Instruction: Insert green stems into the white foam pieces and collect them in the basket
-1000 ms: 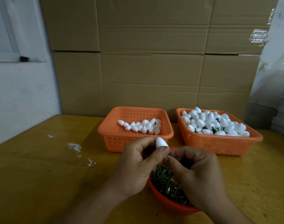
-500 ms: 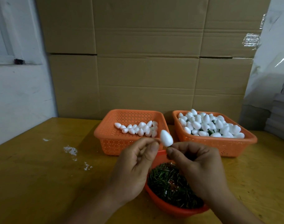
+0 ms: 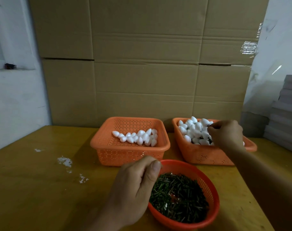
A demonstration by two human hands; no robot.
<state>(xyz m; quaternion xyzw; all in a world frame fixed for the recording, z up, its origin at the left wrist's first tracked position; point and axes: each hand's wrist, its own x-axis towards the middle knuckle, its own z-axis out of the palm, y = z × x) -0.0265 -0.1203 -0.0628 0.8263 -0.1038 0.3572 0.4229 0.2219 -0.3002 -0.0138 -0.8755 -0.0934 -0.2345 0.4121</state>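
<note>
White foam pieces point(image 3: 194, 131) in right basket point(image 3: 206, 155), touching right hand point(image 3: 226, 135) fingers point(image 3: 211, 129).

table point(image 3: 33, 189): yellow wood, white flecks point(image 3: 65, 161) at left | left basket point(image 3: 130, 153) and right basket point(image 3: 201, 155) side by side at back | round bowl point(image 3: 213, 197) in front

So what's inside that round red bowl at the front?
The round red bowl holds a heap of short green stems. The left hand covers its near-left edge, so that part stays hidden.
</note>
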